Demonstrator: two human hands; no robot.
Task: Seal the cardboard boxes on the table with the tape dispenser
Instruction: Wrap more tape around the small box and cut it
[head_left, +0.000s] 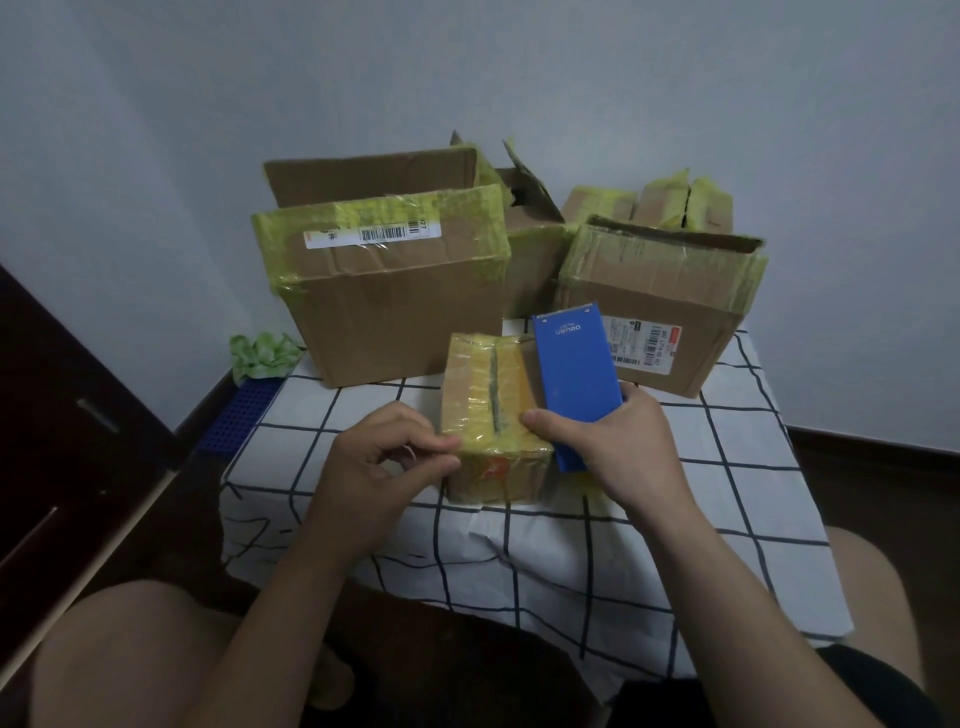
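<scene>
A small cardboard box (488, 395) wrapped in yellowish tape stands on the checked tablecloth near the front middle. The blue tape dispenser (574, 374) leans against the box's right side, and my right hand (613, 447) grips its lower end, thumb lying on the box's top edge. On the box's left front corner my left hand (384, 462) has its fingers curled and pinches the tape edge there.
Behind stand a large box (395, 306) with a barcode label, an open box (660, 317) at the right, and more boxes (535, 234) by the wall. A green crumpled wad (265, 353) lies at the table's left. The cloth-covered table (519, 551) ends near my knees.
</scene>
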